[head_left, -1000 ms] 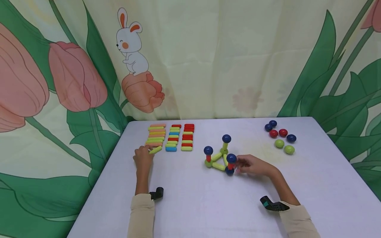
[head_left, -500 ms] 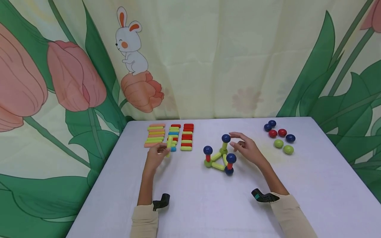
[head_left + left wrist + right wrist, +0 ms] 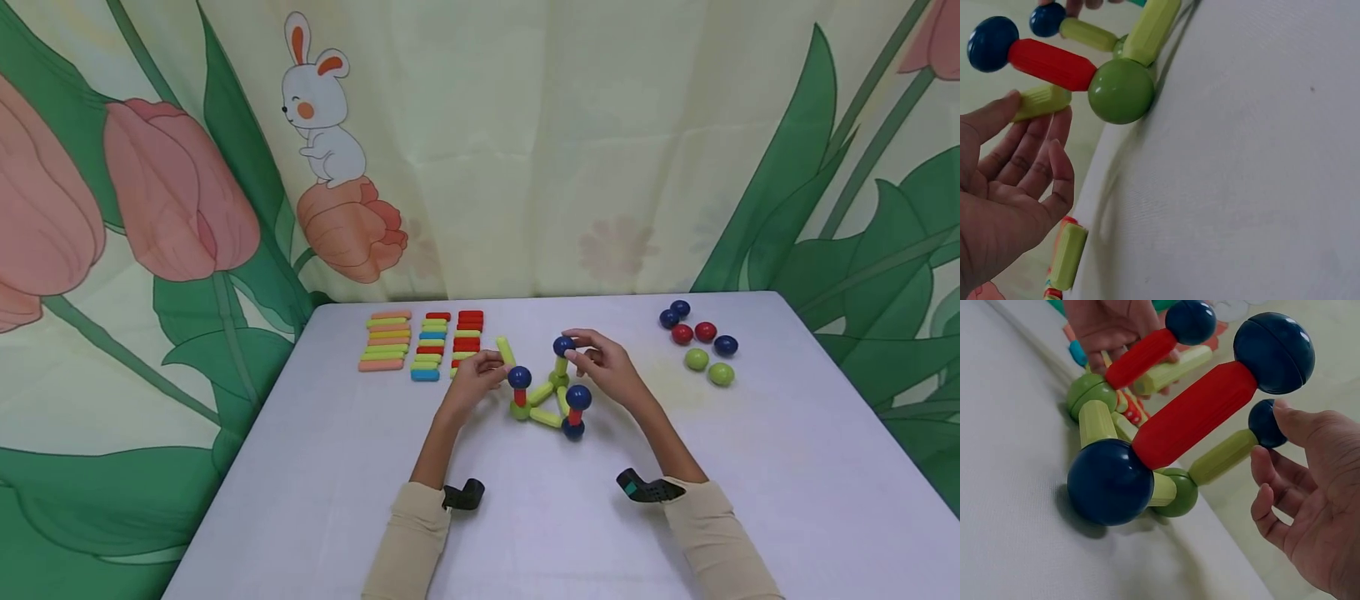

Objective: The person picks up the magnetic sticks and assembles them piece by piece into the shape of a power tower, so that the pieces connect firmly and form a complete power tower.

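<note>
A triangular frame of yellow-green sticks (image 3: 545,417) and balls stands mid-table, with three uprights topped by blue balls. Its left upright is a red stick (image 3: 1052,65) on a green ball (image 3: 1120,91); the front one is a red stick (image 3: 1194,415) on a blue ball (image 3: 1110,482). My left hand (image 3: 472,383) pinches a loose yellow-green stick (image 3: 506,351) between thumb and fingers, just behind the left upright. My right hand (image 3: 609,368) pinches the blue ball (image 3: 1266,423) on the back upright, a yellow-green stick (image 3: 1222,456).
Rows of coloured sticks (image 3: 385,342) lie at the back left, partly behind my left hand. At the back right are loose blue, red (image 3: 705,332) and green balls (image 3: 722,374). A printed curtain (image 3: 480,167) hangs behind the white table (image 3: 315,500).
My left hand has picked a yellow-green stick from the left row and carried it right to the frame. My right hand has moved from the front upright to the back one's blue ball.
</note>
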Motion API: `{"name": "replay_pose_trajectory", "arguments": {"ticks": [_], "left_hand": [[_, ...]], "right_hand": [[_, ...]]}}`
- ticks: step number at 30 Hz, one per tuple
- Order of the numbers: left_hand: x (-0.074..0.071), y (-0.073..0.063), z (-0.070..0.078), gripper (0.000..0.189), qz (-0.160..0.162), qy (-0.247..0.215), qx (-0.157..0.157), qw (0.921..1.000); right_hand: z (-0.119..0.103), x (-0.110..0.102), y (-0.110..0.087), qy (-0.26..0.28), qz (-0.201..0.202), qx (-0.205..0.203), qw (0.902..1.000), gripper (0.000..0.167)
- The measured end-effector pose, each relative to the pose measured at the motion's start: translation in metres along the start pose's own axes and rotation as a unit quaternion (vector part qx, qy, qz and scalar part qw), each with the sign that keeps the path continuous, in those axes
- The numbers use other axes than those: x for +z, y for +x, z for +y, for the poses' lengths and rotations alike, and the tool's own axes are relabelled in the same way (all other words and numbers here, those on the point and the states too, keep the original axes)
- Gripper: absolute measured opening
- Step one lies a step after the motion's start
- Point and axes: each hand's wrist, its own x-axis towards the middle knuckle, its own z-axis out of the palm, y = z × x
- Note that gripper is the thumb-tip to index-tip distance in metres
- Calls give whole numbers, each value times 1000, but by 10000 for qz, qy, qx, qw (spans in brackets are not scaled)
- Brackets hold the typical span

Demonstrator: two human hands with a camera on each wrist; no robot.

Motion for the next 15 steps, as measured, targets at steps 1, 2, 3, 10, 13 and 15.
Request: {"name": "replay_pose_trajectory", "arguments": {"ticks": [1,2,3,10,13,15], "left_hand": [[1,1,-1,34,-47,-14,-33,10000],[2,2,-1,33,-103,-13,-29,9999],[4,3,-2,31,-166,-1,-21,9999],[9,8,-8,28,-608,68,-92,9981],[11,9,-9,29,-688,80,-71,9976],[12,9,-8,30,-733,102,-59,9972]], "right_hand": [[-1,0,1,-1,-12,16,10000,44],[-1,0,1,16,-23,8,10000,44],[-1,-1,1,-3,-23,16,10000,44],[-1,-1,3,35,-59,-24,10000,42],[0,-1,5,66,-102,-57,9999,42],[1,0,6,66,-102,-67,9999,42]]}}
